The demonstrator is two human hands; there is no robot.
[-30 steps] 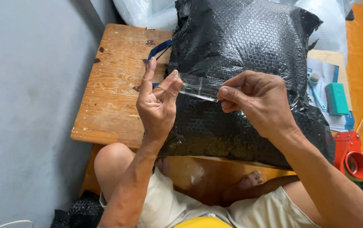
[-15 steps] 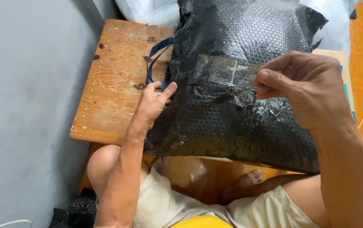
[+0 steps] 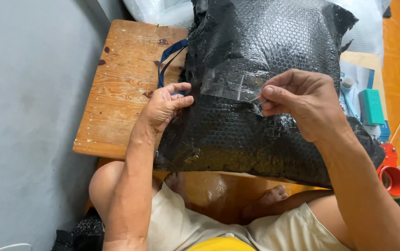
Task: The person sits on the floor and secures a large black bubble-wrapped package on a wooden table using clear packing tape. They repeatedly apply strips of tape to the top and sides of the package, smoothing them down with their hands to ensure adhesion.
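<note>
Pinching one strip of clear packing tape [image 3: 230, 86] between the thumb and fingers of my right hand [image 3: 302, 104], I hold it just above the single black bubble-wrap parcel [image 3: 265, 116], which lies across the wooden table [image 3: 121, 97]. The strip's far end looks close to the wrap, though I cannot tell whether it sticks yet; pressing it flat remains. My left hand [image 3: 165, 107] grips nothing; it rests half curled, fingertips against the parcel's left edge. Left of the parcel lies one dark blue strap [image 3: 169, 53]. To the parcel's right I count one teal block [image 3: 371, 107] and one red tape dispenser [image 3: 392, 172]. Behind the parcel sits clear bubble wrap [image 3: 162, 10]. The wrapping seems nearly done.
</note>
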